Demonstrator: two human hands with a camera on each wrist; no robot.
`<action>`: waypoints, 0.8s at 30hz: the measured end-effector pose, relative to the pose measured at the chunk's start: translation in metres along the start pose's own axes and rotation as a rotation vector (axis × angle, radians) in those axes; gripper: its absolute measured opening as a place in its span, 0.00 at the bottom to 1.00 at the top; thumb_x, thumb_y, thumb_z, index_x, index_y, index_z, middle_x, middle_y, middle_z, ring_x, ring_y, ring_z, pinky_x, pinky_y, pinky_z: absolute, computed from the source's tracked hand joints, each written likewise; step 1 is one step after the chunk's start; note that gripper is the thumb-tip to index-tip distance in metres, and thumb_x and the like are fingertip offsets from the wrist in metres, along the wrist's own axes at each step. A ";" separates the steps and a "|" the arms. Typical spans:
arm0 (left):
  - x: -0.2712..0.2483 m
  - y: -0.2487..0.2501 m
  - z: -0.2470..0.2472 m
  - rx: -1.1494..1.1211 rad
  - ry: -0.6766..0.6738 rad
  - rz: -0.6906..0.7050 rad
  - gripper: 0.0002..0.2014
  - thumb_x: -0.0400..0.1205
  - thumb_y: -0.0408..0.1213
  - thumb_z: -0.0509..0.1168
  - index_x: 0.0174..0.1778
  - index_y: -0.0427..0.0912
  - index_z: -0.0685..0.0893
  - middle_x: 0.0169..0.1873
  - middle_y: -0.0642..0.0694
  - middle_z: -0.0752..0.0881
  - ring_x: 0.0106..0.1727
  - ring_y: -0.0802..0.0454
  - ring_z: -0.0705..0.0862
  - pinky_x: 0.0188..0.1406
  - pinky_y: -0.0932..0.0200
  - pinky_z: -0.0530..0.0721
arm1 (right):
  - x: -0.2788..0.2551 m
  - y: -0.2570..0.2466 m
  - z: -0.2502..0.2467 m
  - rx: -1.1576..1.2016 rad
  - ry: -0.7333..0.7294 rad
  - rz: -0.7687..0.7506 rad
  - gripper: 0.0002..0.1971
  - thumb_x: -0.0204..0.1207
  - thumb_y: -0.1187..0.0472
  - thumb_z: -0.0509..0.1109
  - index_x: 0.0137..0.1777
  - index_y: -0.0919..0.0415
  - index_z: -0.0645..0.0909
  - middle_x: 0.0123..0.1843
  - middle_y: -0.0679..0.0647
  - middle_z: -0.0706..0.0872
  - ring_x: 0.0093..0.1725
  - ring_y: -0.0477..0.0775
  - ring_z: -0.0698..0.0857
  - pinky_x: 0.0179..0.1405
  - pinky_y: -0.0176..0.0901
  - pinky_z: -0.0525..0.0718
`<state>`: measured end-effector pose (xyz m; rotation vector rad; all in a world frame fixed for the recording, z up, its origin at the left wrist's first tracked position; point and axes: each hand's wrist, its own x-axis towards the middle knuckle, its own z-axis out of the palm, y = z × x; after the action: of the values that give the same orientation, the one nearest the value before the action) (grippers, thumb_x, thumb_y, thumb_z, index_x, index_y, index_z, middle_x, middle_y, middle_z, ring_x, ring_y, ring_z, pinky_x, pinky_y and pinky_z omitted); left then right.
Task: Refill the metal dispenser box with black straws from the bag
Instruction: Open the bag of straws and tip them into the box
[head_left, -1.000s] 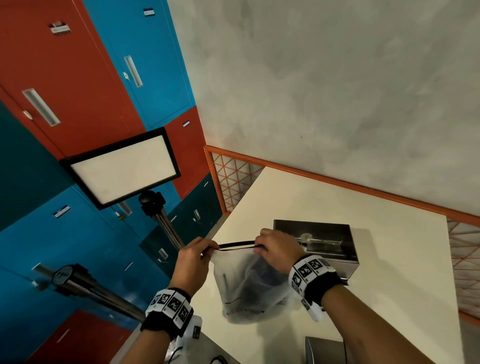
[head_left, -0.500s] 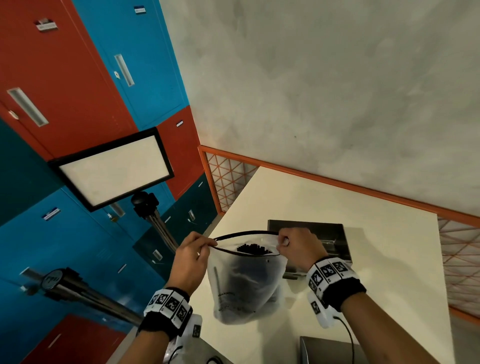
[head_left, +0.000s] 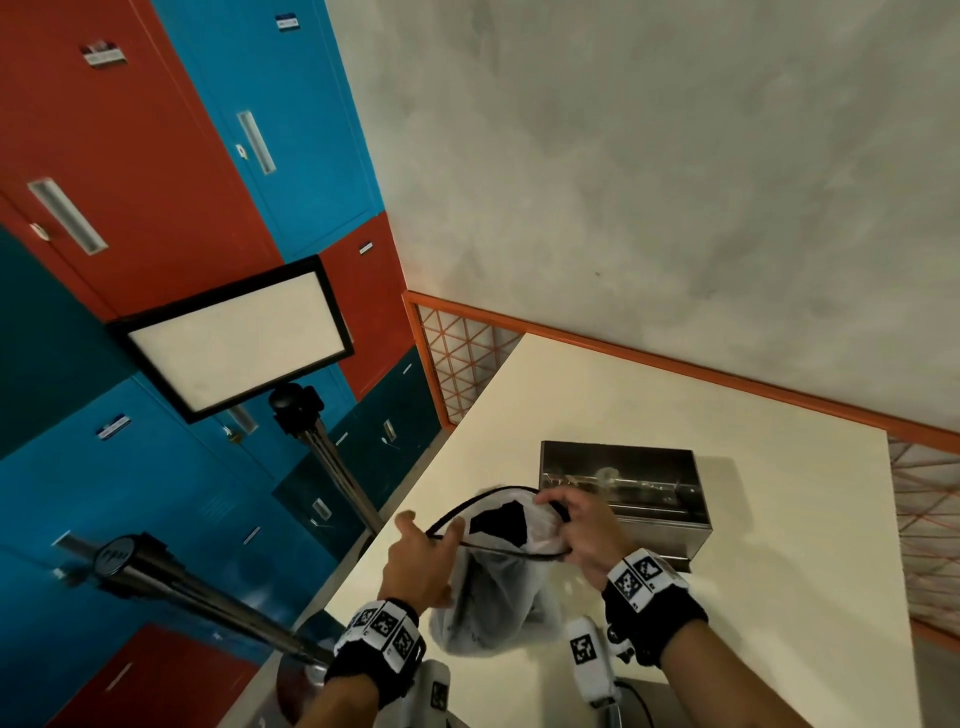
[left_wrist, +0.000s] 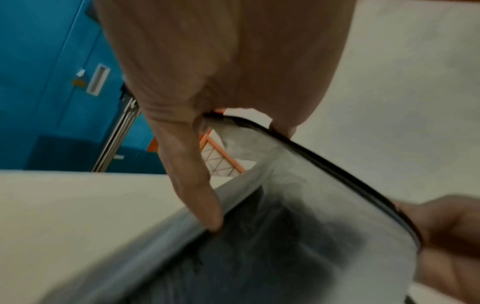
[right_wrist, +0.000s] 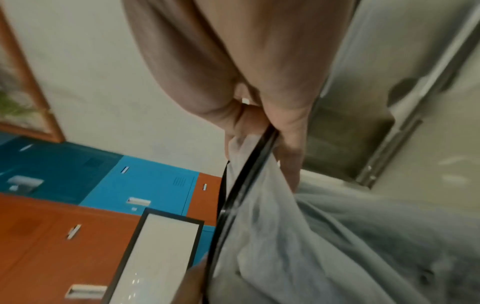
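Note:
A translucent bag (head_left: 483, 597) with a black zip rim stands between my hands on the white table (head_left: 779, 545). Its mouth gapes open and the black straws (head_left: 498, 525) show inside as a dark bundle. My left hand (head_left: 431, 525) holds the near left rim between thumb (left_wrist: 192, 174) and fingers. My right hand (head_left: 558, 512) pinches the right end of the rim (right_wrist: 267, 139). The metal dispenser box (head_left: 623, 483) sits just behind the bag, open on top, its inside shiny and partly hidden by my right hand. In the right wrist view the box (right_wrist: 363, 102) is close beside my fingers.
A light panel (head_left: 234, 338) on a stand and a tripod pole (head_left: 182, 592) stand left of the table, in front of red and blue lockers (head_left: 156, 156). An orange-framed lattice rail (head_left: 675, 364) runs along the table's far side below a grey wall.
The bag's mouth has been pulled from nearly flat to wide open. My right hand has moved right and back toward the box, and my left hand has shifted its hold on the rim.

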<state>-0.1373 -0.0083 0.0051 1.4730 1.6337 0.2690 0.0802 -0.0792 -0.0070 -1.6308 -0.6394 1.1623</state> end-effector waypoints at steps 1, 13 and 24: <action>-0.001 -0.001 0.002 0.016 -0.081 -0.025 0.49 0.62 0.66 0.73 0.73 0.47 0.60 0.60 0.37 0.85 0.56 0.33 0.87 0.54 0.37 0.89 | -0.001 0.003 0.002 0.032 0.000 0.045 0.35 0.61 0.87 0.51 0.43 0.50 0.90 0.56 0.61 0.88 0.56 0.65 0.85 0.39 0.52 0.85; -0.006 0.001 0.004 -0.585 -0.135 0.069 0.29 0.78 0.11 0.49 0.65 0.43 0.78 0.43 0.31 0.85 0.34 0.44 0.86 0.37 0.47 0.88 | -0.022 -0.014 -0.005 0.276 -0.084 0.179 0.33 0.67 0.90 0.48 0.55 0.62 0.86 0.57 0.60 0.87 0.52 0.64 0.86 0.33 0.51 0.86; -0.012 -0.005 0.035 -0.627 -0.191 -0.006 0.09 0.87 0.37 0.62 0.58 0.40 0.85 0.46 0.42 0.90 0.44 0.46 0.88 0.42 0.55 0.84 | -0.018 0.009 0.014 0.200 0.065 0.191 0.05 0.80 0.58 0.65 0.53 0.54 0.80 0.32 0.52 0.77 0.23 0.50 0.72 0.20 0.33 0.64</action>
<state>-0.1167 -0.0338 -0.0125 0.9786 1.2431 0.5611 0.0589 -0.0916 -0.0088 -1.5756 -0.3198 1.2619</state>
